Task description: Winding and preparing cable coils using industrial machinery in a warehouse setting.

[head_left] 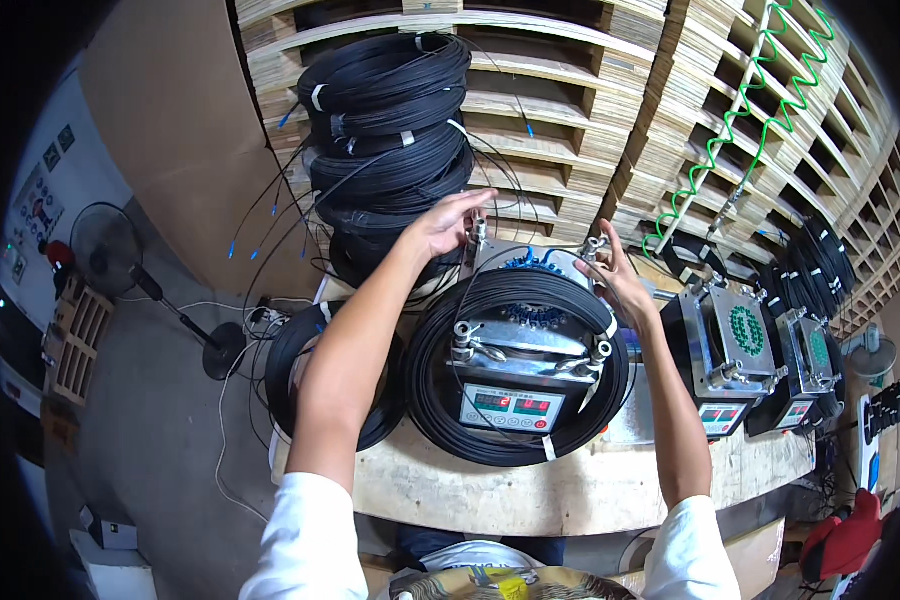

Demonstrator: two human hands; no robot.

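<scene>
Black cable coil (427, 385), seemingly encircling machine (530, 347)

Our left forearm (345, 370) hides part of the black coil (385, 400) at eight o'clock. We cannot quite tell whether our left hand (450, 225), near twelve o'clock, touches the metal post (480, 231). The bottom edge cuts off our white sleeves (305, 540); the top edge crops the pallets (620, 125) at one o'clock.

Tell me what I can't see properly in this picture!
All in the head view:
- Part of the left-hand coil: the left forearm covers it.
- The white sleeves: cut off by the lower edge.
- The blue plugs atop the machine: too small to count.
- Whether the left hand touches the metal post: too small.
</scene>
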